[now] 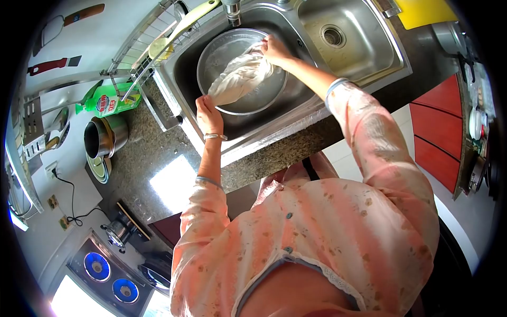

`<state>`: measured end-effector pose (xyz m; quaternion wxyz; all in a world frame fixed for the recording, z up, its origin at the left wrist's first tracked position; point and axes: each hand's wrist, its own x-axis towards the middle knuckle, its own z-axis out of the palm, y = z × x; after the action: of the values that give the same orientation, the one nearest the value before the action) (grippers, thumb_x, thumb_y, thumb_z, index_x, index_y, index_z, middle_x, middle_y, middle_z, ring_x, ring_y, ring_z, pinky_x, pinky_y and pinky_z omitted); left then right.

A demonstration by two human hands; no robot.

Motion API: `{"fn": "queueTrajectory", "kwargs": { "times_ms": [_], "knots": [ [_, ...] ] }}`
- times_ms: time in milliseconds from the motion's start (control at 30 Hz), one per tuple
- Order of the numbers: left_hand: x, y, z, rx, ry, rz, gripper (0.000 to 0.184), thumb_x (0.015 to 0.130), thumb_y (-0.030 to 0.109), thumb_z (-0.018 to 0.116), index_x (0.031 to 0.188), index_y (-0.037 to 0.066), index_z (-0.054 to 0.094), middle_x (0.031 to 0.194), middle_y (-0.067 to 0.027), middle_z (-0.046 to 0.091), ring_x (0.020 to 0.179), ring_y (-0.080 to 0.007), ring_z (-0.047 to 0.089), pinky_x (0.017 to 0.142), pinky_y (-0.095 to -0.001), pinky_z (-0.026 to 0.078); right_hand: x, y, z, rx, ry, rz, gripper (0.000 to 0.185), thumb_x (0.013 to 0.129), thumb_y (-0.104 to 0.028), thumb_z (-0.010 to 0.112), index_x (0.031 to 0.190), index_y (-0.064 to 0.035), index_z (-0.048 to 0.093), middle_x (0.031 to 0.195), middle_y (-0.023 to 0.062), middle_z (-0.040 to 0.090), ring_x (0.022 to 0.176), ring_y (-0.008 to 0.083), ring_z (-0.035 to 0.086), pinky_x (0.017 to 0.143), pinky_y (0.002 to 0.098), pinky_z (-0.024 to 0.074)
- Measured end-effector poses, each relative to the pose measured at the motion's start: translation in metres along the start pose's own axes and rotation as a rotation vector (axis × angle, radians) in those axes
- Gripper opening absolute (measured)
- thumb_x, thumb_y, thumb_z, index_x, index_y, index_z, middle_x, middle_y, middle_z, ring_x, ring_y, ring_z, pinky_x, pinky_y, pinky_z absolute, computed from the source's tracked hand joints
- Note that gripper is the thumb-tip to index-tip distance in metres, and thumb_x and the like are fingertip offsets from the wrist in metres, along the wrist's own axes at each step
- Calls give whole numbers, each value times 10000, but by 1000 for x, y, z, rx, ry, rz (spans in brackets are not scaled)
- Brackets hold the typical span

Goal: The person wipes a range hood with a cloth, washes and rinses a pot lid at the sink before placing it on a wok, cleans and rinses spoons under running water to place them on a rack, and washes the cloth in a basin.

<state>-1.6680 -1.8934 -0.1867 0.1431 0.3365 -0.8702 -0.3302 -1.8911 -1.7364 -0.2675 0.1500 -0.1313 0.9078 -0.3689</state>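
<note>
A wet, whitish cloth (240, 76) is stretched and bunched between my two hands above a round metal basin (248, 107). The basin stands in the left bowl of the steel sink (185, 79), below the faucet (232, 13). My left hand (209, 115) grips the cloth's lower left end near the basin's rim. At the upper right, my right hand (275, 52) holds the other end, fingers closed round it. The basin's bottom is partly hidden by the cloth.
The second sink bowl (364, 37) lies to the right. A wire rack (140, 47) with a yellow-green ladle (160, 48), a green bottle (113, 100) and a metal pot (97, 138) are on the left. A yellow board (426, 11) is at upper right.
</note>
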Motion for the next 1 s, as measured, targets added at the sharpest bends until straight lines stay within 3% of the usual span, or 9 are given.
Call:
{"fn": "queueTrajectory", "kwargs": {
  "times_ms": [133,200,333,433,600,667,800,933,1000],
  "knots": [
    [5,-5,10,15,-33,141,252,855,115,514,1076,-6,498,1124,-203,531,1050,-369,487,877,-423,393,-33,-31,-33,-635,-44,-326,333,853,-166,496,1167,-57,511,1213,173,483,1137,286,471,797,377,494],
    [11,6,17,290,-30,553,310,808,69,537,1107,-6,500,1156,-193,524,1103,-345,473,945,-419,381,-32,-27,-14,-808,-190,-487,339,865,-164,467,1197,-162,539,1328,70,411,1219,274,385,892,399,438],
    [13,-15,64,284,-592,338,393,790,184,624,1169,121,546,1267,-112,487,1211,-278,413,1015,-412,332,-75,-4,32,-851,-565,-780,355,712,-238,647,1056,-149,640,1236,60,458,1226,249,373,935,450,389],
    [17,-22,81,618,-730,388,394,822,305,585,1181,145,560,1329,-84,436,1263,-267,356,1045,-440,288,-68,-11,23,-670,-768,-649,335,747,-255,616,1064,-145,624,1244,69,480,1170,243,443,916,452,412],
    [39,-9,77,839,-1135,177,352,833,353,535,1163,236,575,1207,-99,554,1096,-331,529,926,-414,425,-55,7,35,-380,-130,-375,233,752,-145,575,965,-61,616,922,117,656,873,289,636,735,394,510],
    [40,2,68,697,-950,117,347,825,315,551,1163,241,570,1161,-112,578,1040,-345,557,894,-415,445,-61,2,47,-458,-275,-47,207,759,-113,567,940,-27,617,945,154,649,882,299,634,732,392,506],
    [43,6,61,450,-598,234,397,786,155,594,1178,205,551,1155,-146,575,1057,-350,547,901,-426,442,-48,26,63,-209,-460,-179,243,764,-122,581,998,-78,626,955,171,647,876,309,634,733,421,495],
    [54,-11,88,189,-491,541,486,755,33,575,1228,125,512,1241,-159,512,1160,-346,468,983,-407,383,-61,24,58,-439,31,-488,293,745,-114,565,1029,-81,629,1055,130,617,1031,295,564,903,420,406],
    [58,-20,99,203,-550,469,487,766,56,561,1244,128,498,1260,-163,496,1153,-344,474,994,-393,374,-74,10,50,-191,77,-330,219,726,-136,569,911,-79,671,1063,132,611,1086,256,531,956,402,358]
  ]
}}
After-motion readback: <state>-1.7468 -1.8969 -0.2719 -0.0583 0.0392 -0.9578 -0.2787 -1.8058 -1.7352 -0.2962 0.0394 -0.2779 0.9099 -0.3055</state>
